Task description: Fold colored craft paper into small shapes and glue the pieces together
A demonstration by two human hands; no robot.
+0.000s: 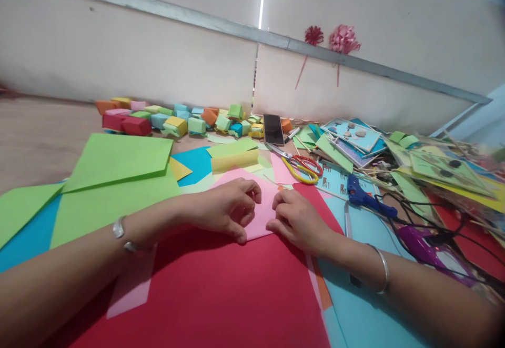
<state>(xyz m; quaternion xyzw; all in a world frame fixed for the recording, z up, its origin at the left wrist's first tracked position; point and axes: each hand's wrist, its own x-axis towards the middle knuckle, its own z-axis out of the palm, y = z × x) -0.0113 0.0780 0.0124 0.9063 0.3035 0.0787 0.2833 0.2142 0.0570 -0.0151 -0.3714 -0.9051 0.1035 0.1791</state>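
A sheet of pink paper [261,211] lies between my two hands, over the upper edge of a large red sheet [221,290]. My left hand [229,206] rests on the left part of the pink paper, thumb at its lower edge, fingers curled but apart from the thumb. At the paper's right side is my right hand [298,219], its thumb and curled fingers closed on the paper's edge. Scissors with red and yellow handles [302,168] lie just beyond my hands.
Green sheets [118,163] spread on the left. Small folded paper boxes [175,126] and a phone [273,129] line the back. Right of my arm are a blue glue gun [369,196], a purple one [434,248], cables and a cutter [347,221].
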